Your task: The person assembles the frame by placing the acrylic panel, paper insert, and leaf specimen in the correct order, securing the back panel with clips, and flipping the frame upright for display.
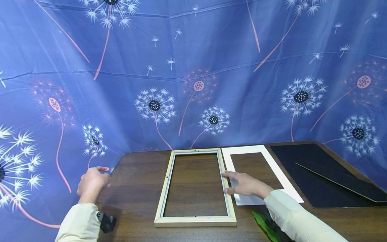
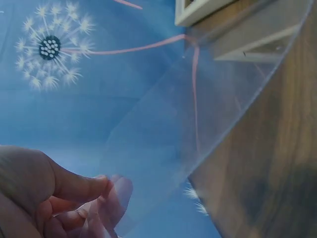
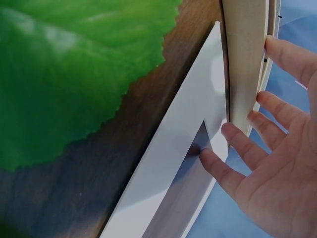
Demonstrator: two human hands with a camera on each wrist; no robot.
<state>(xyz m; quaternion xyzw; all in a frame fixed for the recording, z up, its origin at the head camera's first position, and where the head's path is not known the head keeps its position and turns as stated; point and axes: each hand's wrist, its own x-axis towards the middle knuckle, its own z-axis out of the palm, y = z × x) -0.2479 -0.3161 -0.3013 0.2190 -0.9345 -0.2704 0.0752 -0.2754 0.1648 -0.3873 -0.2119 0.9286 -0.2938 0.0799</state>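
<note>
A pale wooden picture frame [image 1: 195,222] lies flat on the brown table, table wood visible through its opening. At its left, my left hand [image 1: 93,183] pinches a clear plastic sheet [image 2: 163,134] by a corner, thumb against fingers. The sheet is see-through and slants over the table's left side, hard to make out in the head view. My right hand [image 1: 246,184] has its fingers spread, and fingertips touch the frame's right side. Beneath that hand lies a white mat board [image 1: 246,200] with a rectangular cutout; the right wrist view shows the extended fingers [image 3: 282,54] along the frame's edge.
A black backing board [image 1: 290,161] with a raised black stand flap [image 1: 341,179] lies at the right. A green leaf [image 1: 266,227] shows by the right wrist. Blue dandelion-print cloth [image 1: 193,50] hangs behind the table [image 1: 133,232].
</note>
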